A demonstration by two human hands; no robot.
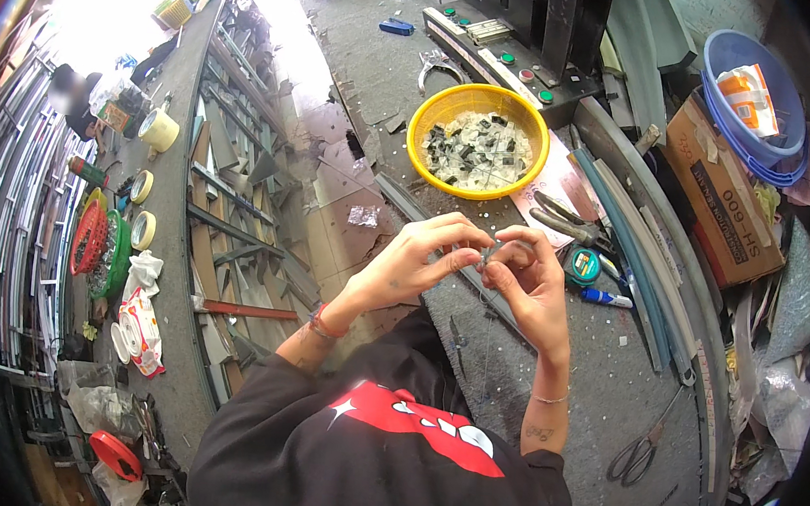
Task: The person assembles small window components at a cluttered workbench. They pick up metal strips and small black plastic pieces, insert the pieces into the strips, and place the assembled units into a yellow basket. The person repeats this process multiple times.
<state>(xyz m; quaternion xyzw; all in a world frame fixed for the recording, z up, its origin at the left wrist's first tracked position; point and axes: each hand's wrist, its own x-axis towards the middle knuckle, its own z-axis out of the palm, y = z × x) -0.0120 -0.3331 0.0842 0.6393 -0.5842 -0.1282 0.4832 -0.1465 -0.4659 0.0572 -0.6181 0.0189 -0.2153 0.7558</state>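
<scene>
Head view: left hand [424, 255] and right hand [535, 288] meet over the tabletop [594, 405], near the yellow basket [476, 195]. Each grip looks closed, fingertips pinching one small piece [486, 254] (mostly hidden). Probably light, stiff, easily dropped; best taken by its edges.

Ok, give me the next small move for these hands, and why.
Probably turn the small piece slightly with the right hand while the left hand steadies it: both hands meet around it at their fingertips, hiding most of it, so a slight turn might bring more into view.
</scene>
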